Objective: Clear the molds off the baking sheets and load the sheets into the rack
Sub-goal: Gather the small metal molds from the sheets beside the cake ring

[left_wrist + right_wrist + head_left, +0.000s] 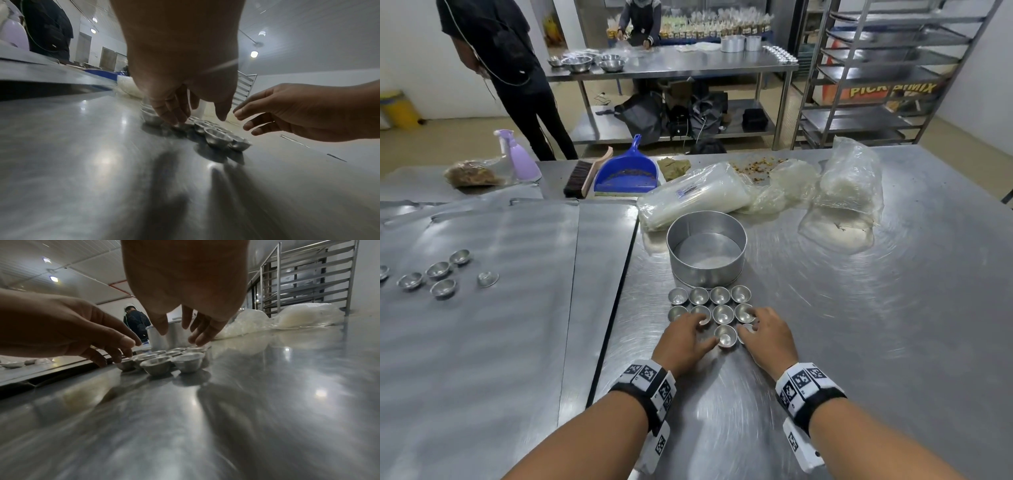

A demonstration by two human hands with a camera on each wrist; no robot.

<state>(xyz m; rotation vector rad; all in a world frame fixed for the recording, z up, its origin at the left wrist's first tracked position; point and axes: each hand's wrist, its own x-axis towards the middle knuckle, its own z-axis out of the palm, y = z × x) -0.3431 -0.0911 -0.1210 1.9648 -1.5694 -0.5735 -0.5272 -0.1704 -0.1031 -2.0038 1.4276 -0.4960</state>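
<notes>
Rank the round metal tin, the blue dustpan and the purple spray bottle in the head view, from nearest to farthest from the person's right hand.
From the right hand:
1. Round metal tin, just beyond the hands, mid-table.
2. Blue dustpan, farther back, left of the tin.
3. Purple spray bottle, far back left.

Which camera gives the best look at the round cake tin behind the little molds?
The head view: the round cake tin shows whole from above, rim and inside, just beyond the small molds. The right wrist view catches only part of its wall between the fingers of the right hand. In the left wrist view the left hand hides it.
</notes>
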